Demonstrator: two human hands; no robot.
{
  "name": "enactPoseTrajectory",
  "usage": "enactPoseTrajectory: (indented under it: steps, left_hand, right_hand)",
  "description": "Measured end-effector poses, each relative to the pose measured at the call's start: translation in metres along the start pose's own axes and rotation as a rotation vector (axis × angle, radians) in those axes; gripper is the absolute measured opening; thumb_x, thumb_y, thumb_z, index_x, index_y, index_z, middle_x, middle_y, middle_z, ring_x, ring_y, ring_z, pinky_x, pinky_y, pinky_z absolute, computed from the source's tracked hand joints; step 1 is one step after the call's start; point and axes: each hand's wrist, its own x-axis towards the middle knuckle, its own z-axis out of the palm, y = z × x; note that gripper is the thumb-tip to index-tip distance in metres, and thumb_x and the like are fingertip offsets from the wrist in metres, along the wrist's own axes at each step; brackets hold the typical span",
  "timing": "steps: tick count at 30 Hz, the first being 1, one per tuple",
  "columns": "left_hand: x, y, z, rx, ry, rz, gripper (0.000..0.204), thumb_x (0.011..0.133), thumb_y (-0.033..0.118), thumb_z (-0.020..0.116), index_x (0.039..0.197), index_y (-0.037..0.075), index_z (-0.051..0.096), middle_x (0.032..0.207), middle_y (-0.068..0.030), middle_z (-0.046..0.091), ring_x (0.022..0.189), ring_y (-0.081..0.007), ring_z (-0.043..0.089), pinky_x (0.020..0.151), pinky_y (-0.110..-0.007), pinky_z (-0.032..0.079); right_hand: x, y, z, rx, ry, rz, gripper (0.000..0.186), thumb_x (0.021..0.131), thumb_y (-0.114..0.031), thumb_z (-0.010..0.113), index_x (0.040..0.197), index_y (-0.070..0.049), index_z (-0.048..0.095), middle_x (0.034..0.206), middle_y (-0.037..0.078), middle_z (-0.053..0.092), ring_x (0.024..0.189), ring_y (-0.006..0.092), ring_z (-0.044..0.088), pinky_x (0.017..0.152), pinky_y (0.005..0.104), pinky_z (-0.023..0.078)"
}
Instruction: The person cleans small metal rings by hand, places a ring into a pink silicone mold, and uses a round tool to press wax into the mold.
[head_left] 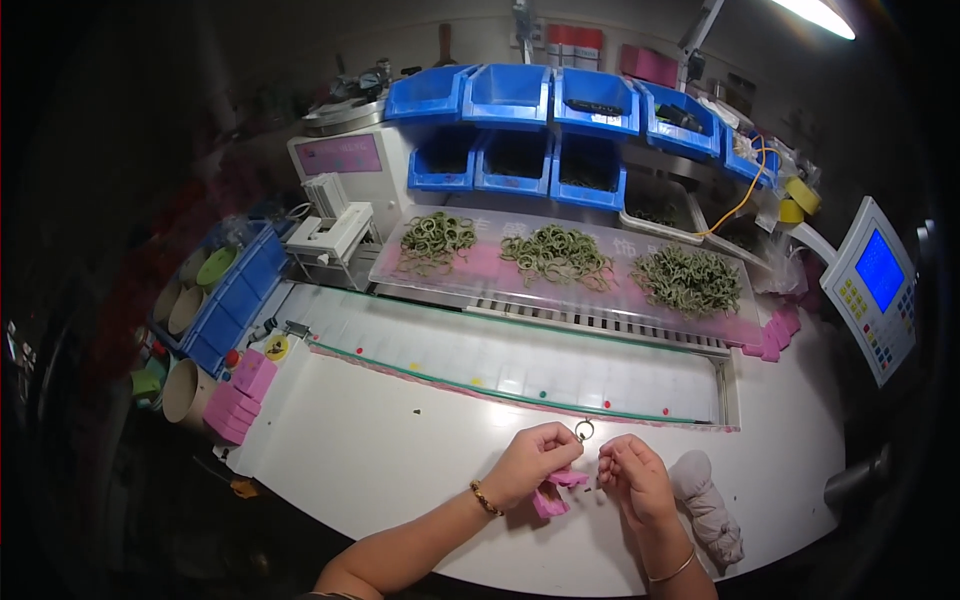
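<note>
My left hand pinches a small greenish metal ring, held upright above the white worktop. Just beneath those fingers lies a pink block with an irregular shape, partly hidden by the hand, with small dark bits beside it. To the right of the ring, my right hand has its fingers curled together; whatever may be between them is too small to make out. A bundled grey cloth lies beside my right forearm.
A long white track crosses behind my hands. Beyond it stand a clear tray of green rings and pieces in piles and several blue bins. Pink blocks and a blue crate sit left; a control panel stands right.
</note>
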Motion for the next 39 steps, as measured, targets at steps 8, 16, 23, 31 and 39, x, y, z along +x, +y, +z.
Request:
enactPoseTrajectory:
  steps: [8, 16, 23, 31, 39]
  left_hand:
    - [0.000, 0.003, -0.003, -0.155, 0.091, -0.059, 0.011, 0.095, 0.015, 0.064, 0.092, 0.004, 0.061, 0.078, -0.0019, 0.062, 0.067, -0.0075, 0.060, 0.060, -0.022, 0.049]
    - [0.004, 0.007, -0.012, -0.534, 0.120, -0.086, 0.017, 0.096, 0.020, 0.061, 0.089, 0.005, 0.057, 0.078, -0.0061, 0.060, 0.066, -0.0188, 0.060, 0.061, -0.031, 0.050]
    - [0.002, 0.010, -0.016, -0.578, 0.072, -0.101, 0.018, 0.096, 0.021, 0.062, 0.093, 0.004, 0.057, 0.081, -0.0061, 0.059, 0.067, -0.0204, 0.059, 0.062, -0.031, 0.049]
    - [-0.004, 0.018, 0.002, -0.357, 0.121, -0.084, 0.013, 0.098, 0.016, 0.061, 0.094, 0.004, 0.059, 0.075, -0.0037, 0.058, 0.064, -0.0138, 0.057, 0.059, -0.026, 0.048]
    - [-0.009, 0.009, 0.005, 0.010, -0.076, -0.057, 0.012, 0.095, 0.011, 0.068, 0.097, 0.001, 0.063, 0.085, -0.0010, 0.065, 0.073, -0.0042, 0.059, 0.064, -0.021, 0.049]
  right_hand:
    - [-0.003, -0.002, 0.004, 0.007, -0.012, 0.009, 0.019, 0.104, -0.019, 0.056, 0.103, -0.002, 0.062, 0.088, 0.004, 0.061, 0.078, 0.0099, 0.055, 0.072, 0.0241, 0.049]
    - [-0.004, -0.003, 0.008, -0.007, 0.015, 0.041, 0.019, 0.104, -0.019, 0.055, 0.101, -0.001, 0.062, 0.088, 0.004, 0.060, 0.078, 0.0102, 0.054, 0.073, 0.0247, 0.048]
    - [0.001, -0.003, 0.010, -0.046, 0.018, 0.047, 0.019, 0.103, -0.019, 0.056, 0.103, -0.001, 0.063, 0.089, 0.003, 0.060, 0.079, 0.0094, 0.054, 0.074, 0.0241, 0.047]
    - [-0.001, -0.002, 0.005, -0.062, 0.007, 0.041, 0.019, 0.103, -0.021, 0.057, 0.106, -0.003, 0.064, 0.091, 0.001, 0.061, 0.080, 0.0080, 0.054, 0.076, 0.0232, 0.046]
    - [0.002, -0.001, 0.010, -0.073, 0.013, -0.024, 0.016, 0.104, -0.018, 0.056, 0.109, -0.003, 0.061, 0.091, 0.002, 0.061, 0.080, 0.0081, 0.056, 0.075, 0.0236, 0.048]
